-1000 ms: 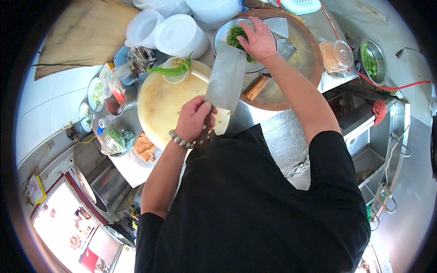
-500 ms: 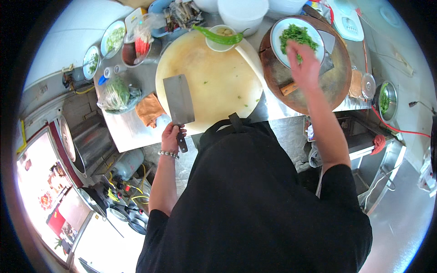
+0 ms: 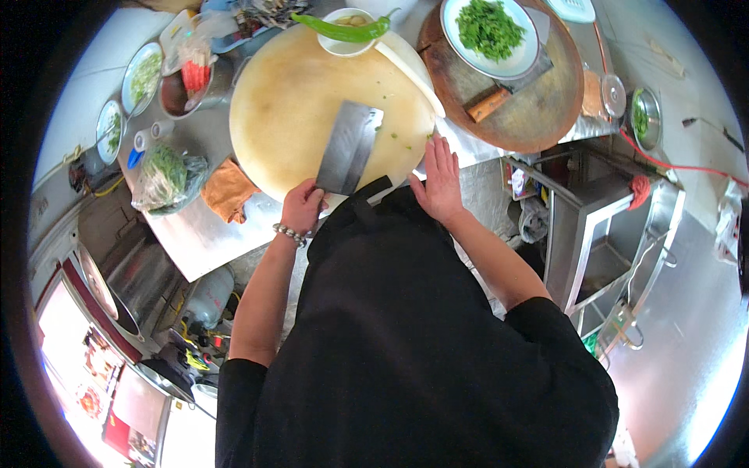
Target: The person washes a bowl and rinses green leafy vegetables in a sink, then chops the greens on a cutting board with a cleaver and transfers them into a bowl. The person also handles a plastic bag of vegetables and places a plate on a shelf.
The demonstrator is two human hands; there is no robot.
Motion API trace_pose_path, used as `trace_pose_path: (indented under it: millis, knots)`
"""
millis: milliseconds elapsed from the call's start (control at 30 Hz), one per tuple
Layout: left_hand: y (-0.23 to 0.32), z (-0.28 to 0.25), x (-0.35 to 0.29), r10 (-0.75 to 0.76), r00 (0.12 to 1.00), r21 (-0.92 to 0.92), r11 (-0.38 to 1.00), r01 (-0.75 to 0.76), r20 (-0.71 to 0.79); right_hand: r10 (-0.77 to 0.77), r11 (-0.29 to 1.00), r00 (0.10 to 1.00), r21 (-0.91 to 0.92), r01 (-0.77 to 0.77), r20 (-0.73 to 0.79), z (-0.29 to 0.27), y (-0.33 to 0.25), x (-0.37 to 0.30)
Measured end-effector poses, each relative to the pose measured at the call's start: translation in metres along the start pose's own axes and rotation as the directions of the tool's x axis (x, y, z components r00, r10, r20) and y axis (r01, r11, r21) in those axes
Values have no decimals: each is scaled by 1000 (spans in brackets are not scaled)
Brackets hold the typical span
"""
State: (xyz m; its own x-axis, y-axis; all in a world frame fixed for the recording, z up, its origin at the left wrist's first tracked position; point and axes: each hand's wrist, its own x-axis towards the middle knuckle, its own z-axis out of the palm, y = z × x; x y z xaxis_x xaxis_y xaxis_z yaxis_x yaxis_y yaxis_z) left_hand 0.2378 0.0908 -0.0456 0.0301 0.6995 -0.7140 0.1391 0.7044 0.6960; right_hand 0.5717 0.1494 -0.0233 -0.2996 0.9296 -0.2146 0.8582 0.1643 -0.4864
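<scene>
My left hand (image 3: 303, 204) is closed around the handle end of a cleaver (image 3: 349, 148). Its broad blade lies over the near part of a pale round cutting board (image 3: 273, 93), tilted to the right. At the board's right near edge, my right hand (image 3: 441, 186) is open, fingers stretched out, with nothing in it. A few green bits dot the board close to those fingers. On the far side, a long green pepper (image 3: 347, 32) rests across a small white bowl (image 3: 343, 50) of pale pieces. A long white stalk (image 3: 409, 79) lies along the board's right side.
A dark wooden round board (image 3: 538, 125) bears a second cleaver with a wooden handle (image 3: 489, 104) and a plate (image 3: 515, 69) of chopped greens. To the left are an orange-brown cloth (image 3: 227, 191), bagged greens (image 3: 168, 178) and a metal pot (image 3: 178, 97).
My right hand has left the plate of greens and come down to the pale board's near edge. The left hand's cleaver has swung right, its blade now leaning the other way.
</scene>
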Motion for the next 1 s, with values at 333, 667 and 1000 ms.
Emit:
trace_pose_path:
  millis: [333, 667, 1000]
  knots:
    - [34, 66, 15, 2, 981, 144, 989, -31, 193, 118, 987, 982, 123, -101, -145, 47, -14, 2]
    - [129, 74, 17, 80, 948, -228, 974, -8, 309, -60, 998, 961, -37, 52, -271, -88, -2, 32]
    - [255, 106, 61, 230, 917, -264, 954, -145, 325, -321, 902, 933, -353, 249, -162, -200, 64, 115]
